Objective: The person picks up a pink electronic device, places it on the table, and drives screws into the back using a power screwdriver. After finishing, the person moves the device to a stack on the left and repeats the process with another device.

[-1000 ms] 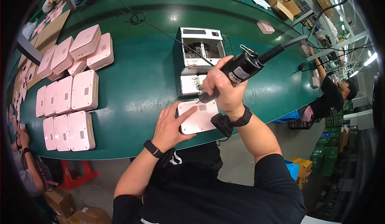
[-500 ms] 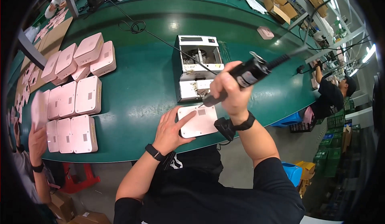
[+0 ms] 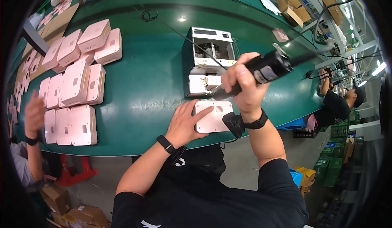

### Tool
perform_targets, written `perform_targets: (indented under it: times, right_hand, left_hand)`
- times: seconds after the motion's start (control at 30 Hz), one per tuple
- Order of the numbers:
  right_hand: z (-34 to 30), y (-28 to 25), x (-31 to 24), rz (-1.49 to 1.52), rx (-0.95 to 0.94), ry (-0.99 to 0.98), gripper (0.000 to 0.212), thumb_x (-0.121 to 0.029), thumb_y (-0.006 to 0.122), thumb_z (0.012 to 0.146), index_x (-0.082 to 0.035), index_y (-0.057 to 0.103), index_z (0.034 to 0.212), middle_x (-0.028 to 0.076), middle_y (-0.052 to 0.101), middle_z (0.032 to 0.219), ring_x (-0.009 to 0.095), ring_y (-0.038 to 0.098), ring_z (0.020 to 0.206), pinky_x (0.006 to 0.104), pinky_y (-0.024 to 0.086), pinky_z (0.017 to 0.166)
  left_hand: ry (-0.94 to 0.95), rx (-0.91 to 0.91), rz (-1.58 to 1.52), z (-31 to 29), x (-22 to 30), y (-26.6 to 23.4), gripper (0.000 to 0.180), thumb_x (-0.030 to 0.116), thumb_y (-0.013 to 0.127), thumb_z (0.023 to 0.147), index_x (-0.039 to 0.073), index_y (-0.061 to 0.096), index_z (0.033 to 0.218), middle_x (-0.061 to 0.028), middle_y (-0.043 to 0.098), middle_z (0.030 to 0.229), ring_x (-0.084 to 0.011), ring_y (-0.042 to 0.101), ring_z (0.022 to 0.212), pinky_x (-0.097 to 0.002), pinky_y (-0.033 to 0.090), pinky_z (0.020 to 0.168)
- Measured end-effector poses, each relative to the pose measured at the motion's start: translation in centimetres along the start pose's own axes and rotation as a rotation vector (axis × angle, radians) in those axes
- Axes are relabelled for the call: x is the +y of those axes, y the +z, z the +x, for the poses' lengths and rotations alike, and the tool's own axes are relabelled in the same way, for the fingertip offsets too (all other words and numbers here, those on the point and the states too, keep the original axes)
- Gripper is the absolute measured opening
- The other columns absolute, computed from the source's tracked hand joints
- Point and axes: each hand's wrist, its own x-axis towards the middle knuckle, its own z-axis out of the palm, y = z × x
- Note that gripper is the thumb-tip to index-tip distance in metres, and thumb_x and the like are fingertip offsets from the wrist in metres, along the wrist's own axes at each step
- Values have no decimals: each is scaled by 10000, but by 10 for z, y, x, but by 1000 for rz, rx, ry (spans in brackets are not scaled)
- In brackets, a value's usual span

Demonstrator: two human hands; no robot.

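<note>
My left hand point(image 3: 184, 123) holds the left end of a pale pink plastic housing point(image 3: 222, 120) against the table, its index finger stretched over the top face near a vent grille. The housing lies flat, with small holes at its corners. My right hand point(image 3: 248, 85) is wrapped around a black electric screwdriver point(image 3: 267, 69), tilted with its tip down and left. That tip is near the far edge of the housing and the front of a screw feeder point(image 3: 212, 60); whether it touches either I cannot tell.
Several pink housings point(image 3: 83, 124) stand in rows and stacks at the left, beside a co-worker's blurred hand point(image 3: 33, 115). Another pink part point(image 3: 280, 34) lies at the far right. A cable point(image 3: 183, 36) crosses above the green table point(image 3: 143, 81). A second co-worker point(image 3: 337, 101) sits at right.
The screwdriver tip has shifted slightly away from the housing toward the feeder. At the left, the housing the co-worker held now lies on the middle row, and that hand is off it. The view has shifted.
</note>
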Motion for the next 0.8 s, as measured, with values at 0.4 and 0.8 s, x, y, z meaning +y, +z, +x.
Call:
perform_targets:
  times: [0.4, 0.8]
  right_hand:
    - [21, -8, 5, -36, -27, 78, 166, -131, 555, 918, -33, 462, 1016, 79, 481, 631, 165, 460, 491, 350, 445, 518]
    - [-14, 21, 16, 12, -169, 132, 195, -150, 551, 922, -33, 427, 1016, 87, 482, 636, 163, 447, 501, 353, 433, 519]
  left_hand:
    - [10, 28, -12, -1, -6, 0, 838, 294, 886, 602, 283, 569, 1377, -162, 482, 1359, -361, 470, 1251, -466, 372, 1069]
    - [16, 52, -24, -1, -9, 5, 818, 274, 867, 622, 298, 553, 1378, -159, 479, 1346, -360, 471, 1242, -458, 382, 1059]
